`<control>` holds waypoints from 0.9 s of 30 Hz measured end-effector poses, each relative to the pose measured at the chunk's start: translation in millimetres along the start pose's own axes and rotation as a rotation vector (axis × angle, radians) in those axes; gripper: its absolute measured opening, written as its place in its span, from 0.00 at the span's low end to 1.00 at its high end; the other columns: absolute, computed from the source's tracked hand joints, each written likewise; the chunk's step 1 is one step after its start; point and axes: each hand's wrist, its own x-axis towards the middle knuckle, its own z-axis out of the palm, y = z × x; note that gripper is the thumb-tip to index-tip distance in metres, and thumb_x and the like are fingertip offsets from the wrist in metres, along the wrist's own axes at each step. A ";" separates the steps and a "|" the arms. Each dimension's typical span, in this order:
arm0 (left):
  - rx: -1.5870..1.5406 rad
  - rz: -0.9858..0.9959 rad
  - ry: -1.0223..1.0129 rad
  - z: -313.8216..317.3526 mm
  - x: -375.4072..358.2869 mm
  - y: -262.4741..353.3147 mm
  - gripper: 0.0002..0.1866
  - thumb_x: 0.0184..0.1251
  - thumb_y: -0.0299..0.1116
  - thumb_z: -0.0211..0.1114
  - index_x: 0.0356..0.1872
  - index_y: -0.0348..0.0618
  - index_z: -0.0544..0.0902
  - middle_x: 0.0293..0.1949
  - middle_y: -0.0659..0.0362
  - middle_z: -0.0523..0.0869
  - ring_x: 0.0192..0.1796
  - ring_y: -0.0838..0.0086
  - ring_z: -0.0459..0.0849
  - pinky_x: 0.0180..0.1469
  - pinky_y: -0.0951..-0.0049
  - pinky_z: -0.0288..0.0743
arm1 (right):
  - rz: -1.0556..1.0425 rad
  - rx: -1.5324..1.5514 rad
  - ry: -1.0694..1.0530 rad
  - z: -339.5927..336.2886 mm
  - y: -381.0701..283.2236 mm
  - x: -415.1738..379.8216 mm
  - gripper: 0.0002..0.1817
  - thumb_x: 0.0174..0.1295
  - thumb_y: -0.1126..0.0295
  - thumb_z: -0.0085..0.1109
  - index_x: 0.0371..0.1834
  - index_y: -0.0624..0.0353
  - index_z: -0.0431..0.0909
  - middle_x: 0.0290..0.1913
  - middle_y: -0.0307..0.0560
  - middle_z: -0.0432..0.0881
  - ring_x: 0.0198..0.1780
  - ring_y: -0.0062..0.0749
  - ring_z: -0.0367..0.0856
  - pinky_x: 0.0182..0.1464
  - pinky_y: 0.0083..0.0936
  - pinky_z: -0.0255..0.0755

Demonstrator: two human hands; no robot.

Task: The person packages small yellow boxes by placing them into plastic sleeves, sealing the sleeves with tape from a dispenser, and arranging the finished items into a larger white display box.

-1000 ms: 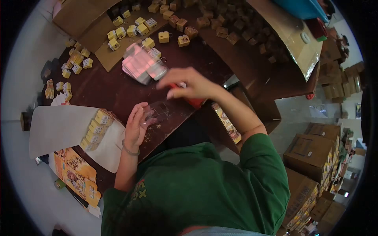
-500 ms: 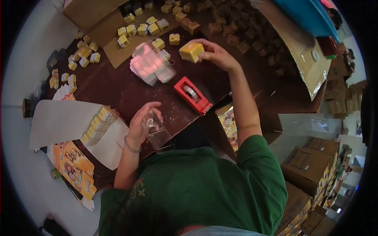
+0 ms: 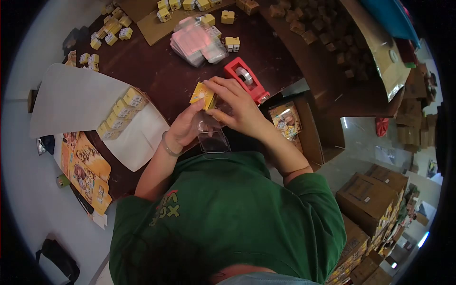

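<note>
My left hand is closed around a clear plastic box, whose lower end hangs toward my shirt. Its thumb also touches a small yellow box with a pale burst printed on it. My right hand grips that yellow box from the other side, fingers on its top edge. The yellow box is at the upper end of the clear box; fingers hide whether it is inside. Just beyond my right hand stands a red tape dispenser. A yellow-and-white block lies behind it.
Flat clear packaging is stacked mid-table. More yellow-and-white blocks sit on cardboard behind. At left, a white open carton holds a row of blocks. An open cardboard box with printed boxes is at right, below the table edge.
My right hand has brought the yellow box down to my left hand and the clear box. A block lies behind the tape dispenser where none showed before. The view has shifted.
</note>
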 end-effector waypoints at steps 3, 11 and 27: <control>0.085 0.010 0.005 0.3 -7.2 -0.6 0.28 0.74 0.59 0.54 0.57 0.45 0.75 0.45 0.58 0.87 0.43 0.69 0.87 0.40 0.70 0.80 | 0.007 -0.076 -0.030 0.2 -4.2 5.8 0.35 0.52 0.67 0.74 0.66 0.60 0.73 0.62 0.55 0.75 0.58 0.49 0.77 0.59 0.35 0.74; -0.175 0.524 0.353 -16.9 -16.5 9.4 0.25 0.79 0.51 0.53 0.65 0.44 0.73 0.49 0.59 0.83 0.49 0.72 0.81 0.50 0.65 0.78 | 0.361 1.273 0.084 -25.3 4.3 -12.4 0.33 0.67 0.61 0.59 0.70 0.71 0.66 0.62 0.54 0.78 0.60 0.36 0.80 0.63 0.30 0.73; 0.115 0.788 0.393 8.0 -33.2 -0.1 0.22 0.82 0.43 0.50 0.66 0.38 0.71 0.49 0.59 0.80 0.52 0.77 0.80 0.51 0.74 0.79 | 0.226 0.281 0.082 14.9 -37.6 -19.2 0.33 0.53 0.79 0.67 0.66 0.63 0.71 0.64 0.51 0.72 0.63 0.35 0.76 0.66 0.30 0.69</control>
